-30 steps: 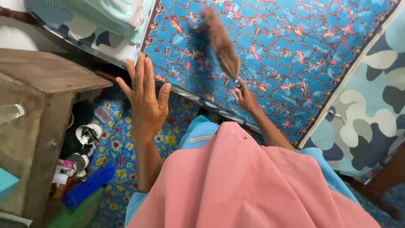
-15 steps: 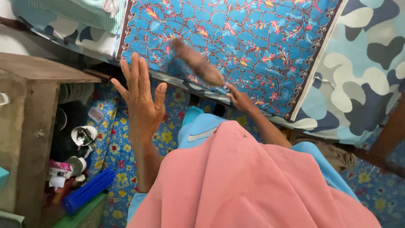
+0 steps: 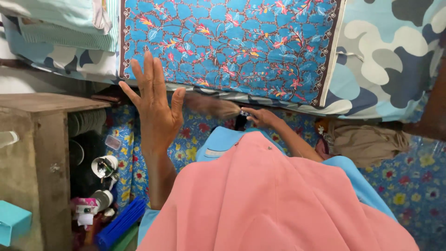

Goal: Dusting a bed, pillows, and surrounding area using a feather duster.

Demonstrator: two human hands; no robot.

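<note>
Blue floral-patterned cloth (image 3: 232,46), blue-and-grey camouflage bedsheet (image 3: 390,56), pink garment (image 3: 278,200), brown brush (image 3: 211,106).

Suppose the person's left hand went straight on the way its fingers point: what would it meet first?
Probably the blue floral cloth on the bed. The left hand is open, fingers aimed at its near edge, though depth is unclear and it may be raised above it.

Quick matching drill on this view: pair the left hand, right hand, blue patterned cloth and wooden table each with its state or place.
1. left hand
2. right hand
3. blue patterned cloth
4. wooden table

A. spread over the bed
B. raised, open, fingers spread, holding nothing
C. stands at the left edge
D. grips a small brown brush

Pairs: 1-B, 2-D, 3-A, 4-C
</note>
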